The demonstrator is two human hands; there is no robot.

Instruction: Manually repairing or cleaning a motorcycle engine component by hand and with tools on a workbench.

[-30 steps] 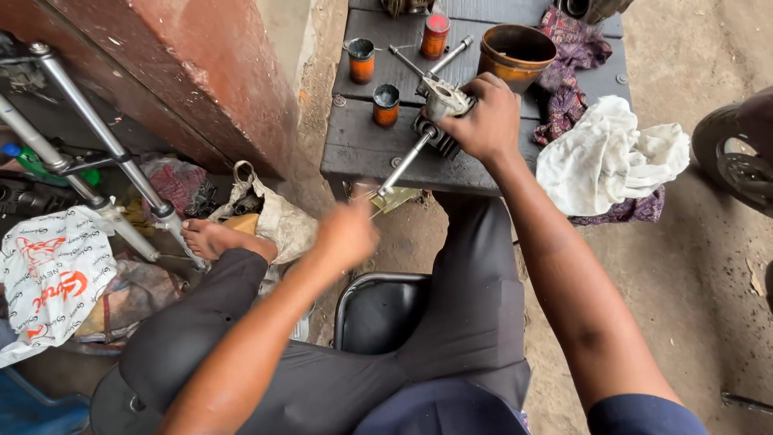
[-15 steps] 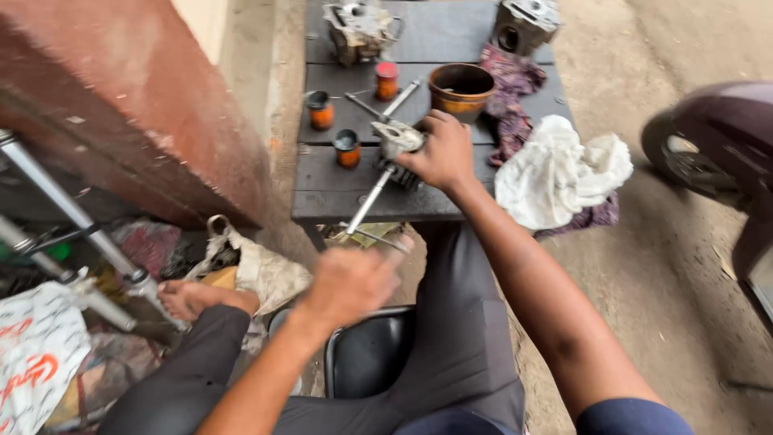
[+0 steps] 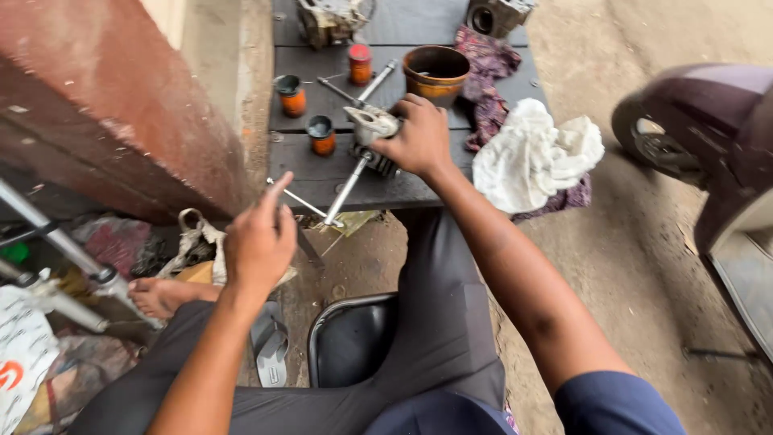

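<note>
Two hands differ: right hand (image 3: pixel 419 138) clamps the metal part (image 3: pixel 372 125), its rod (image 3: pixel 345 192) slanting toward the desk's (image 3: pixel 386 187) near edge, where left hand (image 3: pixel 259 242) hovers empty, fingers loosely curled.

White plastic bag (image 3: pixel 24 362) with red print, crumpled, bottom-left corner, well left of the black stool (image 3: pixel 350 338); three small orange jars (image 3: pixel 292 97) on the dark table (image 3: pixel 322 173) beyond the stool; labels unclear; no signs, no screens.
</note>
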